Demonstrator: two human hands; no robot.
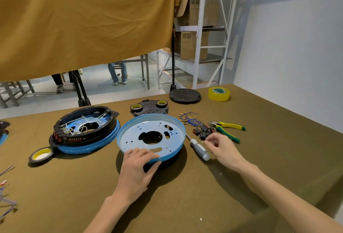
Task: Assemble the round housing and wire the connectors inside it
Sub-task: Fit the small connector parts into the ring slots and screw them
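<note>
An empty round blue housing pan (151, 121) with a perforated plate floor sits tilted at the table's middle. My left hand (138, 169) grips its near rim, fingers inside, thumb underneath. To the right lie several black switch connectors (203, 130) and blue wires with crimp terminals (189, 119). My right hand (222, 149) hovers beside them with fingertips pinched together; whether they hold a small part is unclear. An assembled housing (85, 128), black ring on blue pan, white wires inside, stands at the left.
A grey-handled screwdriver (199, 148) lies between pan and right hand. Yellow-green pliers (228, 129) are further right. A black cover plate (149, 107) carrying two tape rolls, a round stand base (184, 95), yellow tape (219, 94) and a tape roll (41, 155) also occupy the table.
</note>
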